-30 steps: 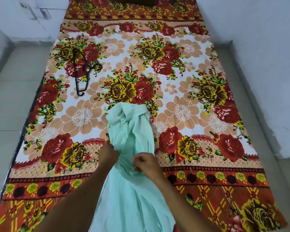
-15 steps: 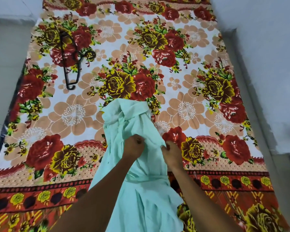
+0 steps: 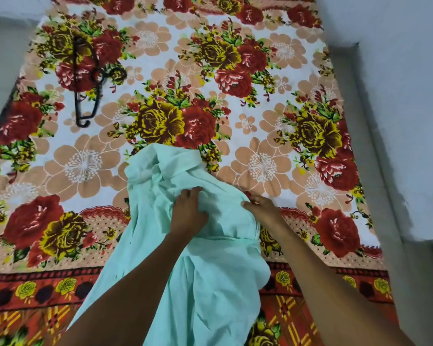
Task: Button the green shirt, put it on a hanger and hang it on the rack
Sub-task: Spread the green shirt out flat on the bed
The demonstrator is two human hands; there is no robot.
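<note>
Both my hands work the green shirt (image 3: 185,258) bunched on the flowered bed (image 3: 260,121), left hand (image 3: 188,211) gripping a fold, right hand (image 3: 263,211) pinching its edge, apparently spreading it for buttoning, hanger (image 3: 85,81) well apart.

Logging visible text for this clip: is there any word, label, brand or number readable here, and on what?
None readable. The green shirt shows no tag or print, the black hanger bears no visible marking, and the floral bedsheet carries only flower patterns. Left hand and right hand hold plain shirt fabric.
</note>
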